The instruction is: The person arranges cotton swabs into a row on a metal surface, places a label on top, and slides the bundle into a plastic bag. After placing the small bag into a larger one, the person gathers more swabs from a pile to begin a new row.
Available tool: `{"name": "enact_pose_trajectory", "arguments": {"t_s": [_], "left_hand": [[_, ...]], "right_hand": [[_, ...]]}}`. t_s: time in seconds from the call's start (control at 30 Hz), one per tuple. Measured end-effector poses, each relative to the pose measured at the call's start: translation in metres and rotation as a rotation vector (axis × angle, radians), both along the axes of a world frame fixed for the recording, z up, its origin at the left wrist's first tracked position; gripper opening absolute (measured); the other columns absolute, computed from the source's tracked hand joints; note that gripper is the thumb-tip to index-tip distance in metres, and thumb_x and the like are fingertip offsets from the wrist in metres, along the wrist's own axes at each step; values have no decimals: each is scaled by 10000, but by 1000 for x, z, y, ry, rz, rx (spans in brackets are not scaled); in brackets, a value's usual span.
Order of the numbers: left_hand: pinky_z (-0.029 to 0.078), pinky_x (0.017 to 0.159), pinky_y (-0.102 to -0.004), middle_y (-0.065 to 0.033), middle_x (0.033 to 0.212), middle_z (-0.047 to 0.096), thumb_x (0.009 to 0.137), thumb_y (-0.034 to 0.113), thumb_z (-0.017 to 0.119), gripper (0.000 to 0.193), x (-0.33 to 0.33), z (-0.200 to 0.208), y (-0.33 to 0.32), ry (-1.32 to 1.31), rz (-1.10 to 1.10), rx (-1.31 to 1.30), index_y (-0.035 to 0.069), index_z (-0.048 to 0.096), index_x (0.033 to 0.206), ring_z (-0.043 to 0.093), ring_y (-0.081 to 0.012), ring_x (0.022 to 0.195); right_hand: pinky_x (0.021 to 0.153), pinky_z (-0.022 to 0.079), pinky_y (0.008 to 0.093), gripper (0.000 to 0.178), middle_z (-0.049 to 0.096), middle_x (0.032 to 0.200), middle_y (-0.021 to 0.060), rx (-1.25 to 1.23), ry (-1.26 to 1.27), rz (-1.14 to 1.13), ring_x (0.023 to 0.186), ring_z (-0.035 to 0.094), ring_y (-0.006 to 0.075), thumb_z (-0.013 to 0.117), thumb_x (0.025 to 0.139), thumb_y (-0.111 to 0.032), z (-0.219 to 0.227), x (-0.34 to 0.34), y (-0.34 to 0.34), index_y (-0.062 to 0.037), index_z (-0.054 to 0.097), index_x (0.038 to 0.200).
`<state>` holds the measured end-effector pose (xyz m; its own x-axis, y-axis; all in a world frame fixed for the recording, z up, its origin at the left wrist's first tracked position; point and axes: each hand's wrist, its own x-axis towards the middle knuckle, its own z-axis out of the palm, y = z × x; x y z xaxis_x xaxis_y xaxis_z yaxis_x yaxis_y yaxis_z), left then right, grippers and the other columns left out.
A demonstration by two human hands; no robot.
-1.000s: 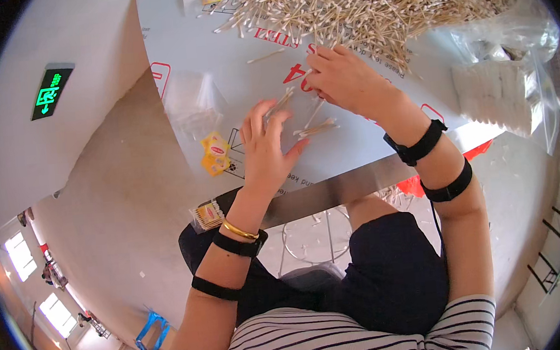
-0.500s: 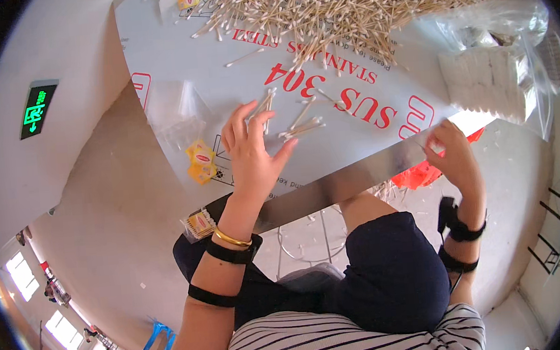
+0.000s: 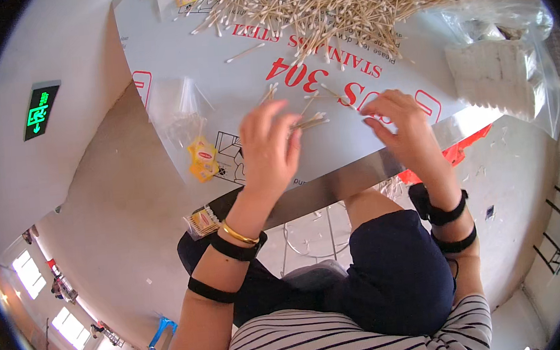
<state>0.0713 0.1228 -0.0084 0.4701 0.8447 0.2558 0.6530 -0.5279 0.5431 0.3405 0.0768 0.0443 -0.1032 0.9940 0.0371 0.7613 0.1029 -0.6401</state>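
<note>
Over the near part of the table, my left hand (image 3: 268, 149) hovers with thumb and fingers apart, blurred a little by motion. Just beyond its fingertips lie a few loose cotton swabs (image 3: 315, 121), partly hidden by the hand. My right hand (image 3: 408, 125) is to the right of them, fingers curved and thumb apart, with nothing visible in it. A large heap of cotton swabs (image 3: 345, 5) covers the far side of the table (image 3: 239, 79).
Clear plastic bags (image 3: 172, 104) and yellow labels (image 3: 203, 160) lie at the left. A packet of swabs (image 3: 203, 222) sits at the near left edge. A big clear bag with white packs (image 3: 496, 79) stands at the right. A red bag (image 3: 459, 148) shows below the edge.
My right hand has come from the table's right edge leftward and farther in, its pinch loosened. The left hand has shifted slightly right and nearer.
</note>
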Motion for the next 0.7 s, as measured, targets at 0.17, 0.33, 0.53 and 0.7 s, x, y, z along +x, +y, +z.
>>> {"name": "enact_pose_trajectory", "arguments": {"t_s": [0.17, 0.33, 0.53, 0.7], "left_hand": [[177, 1241, -576, -215, 1612, 360, 913, 336, 688, 806, 19, -1, -39, 236, -222, -120, -10, 351, 1559, 300, -384, 1521], [104, 1253, -596, -225, 1670, 250, 944, 440, 614, 895, 16, -13, -27, 315, -145, -122, -41, 241, 1600, 224, -375, 1560], [93, 1253, -600, -204, 1676, 252, 950, 465, 601, 882, 12, -10, -18, 408, -180, -71, -23, 261, 1602, 218, -340, 1567], [85, 1251, -615, -171, 1685, 252, 948, 482, 600, 884, 3, -10, -22, 426, -242, -101, -3, 265, 1608, 222, -310, 1570]], "right_hand": [[894, 513, 438, 205, 673, 1109, 100, 169, 108, -10, 1034, 632, 330, 707, 860, -44, -28, -18, 11, -78, 700, 1061], [893, 507, 446, 228, 647, 1071, 97, 170, 58, -75, 1016, 614, 324, 714, 855, -54, -38, -26, 14, -76, 678, 1079], [837, 495, 435, 186, 590, 939, 93, 82, 44, -139, 923, 595, 314, 735, 830, -67, -55, -33, 30, -62, 637, 988], [772, 486, 416, 156, 571, 893, 90, 164, 13, -104, 868, 587, 304, 738, 817, -52, -64, -32, 34, -52, 615, 913]]}}
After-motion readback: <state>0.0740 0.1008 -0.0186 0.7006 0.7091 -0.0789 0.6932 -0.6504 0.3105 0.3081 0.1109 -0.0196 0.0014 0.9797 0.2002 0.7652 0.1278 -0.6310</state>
